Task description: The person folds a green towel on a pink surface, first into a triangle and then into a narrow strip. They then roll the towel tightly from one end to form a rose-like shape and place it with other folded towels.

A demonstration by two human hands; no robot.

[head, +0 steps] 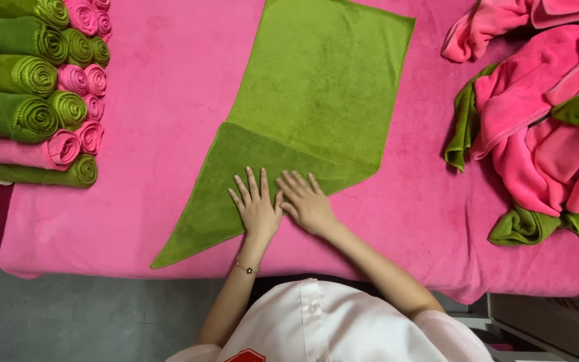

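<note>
Green towel (316,87) flat under fingers (252,184)

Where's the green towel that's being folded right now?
In the head view the green towel lies spread mid-table on the pink cover, both hands pressing its near folded edge, between the rolled towels at left and the loose pile at right.

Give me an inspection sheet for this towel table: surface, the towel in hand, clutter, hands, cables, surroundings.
Surface: table draped in a pink cloth.
Job's things: green towel spread flat, lower corner folded over into a slanted flap.
Clutter: rolled green and pink towels stacked at one end; loose pile of pink and green towels at the other.
Hands: left hand and right hand pressed flat, side by side, on the folded flap; thin bracelet on the left wrist.
Cables: nothing seen.
Surroundings: grey floor below the table edge.
</note>
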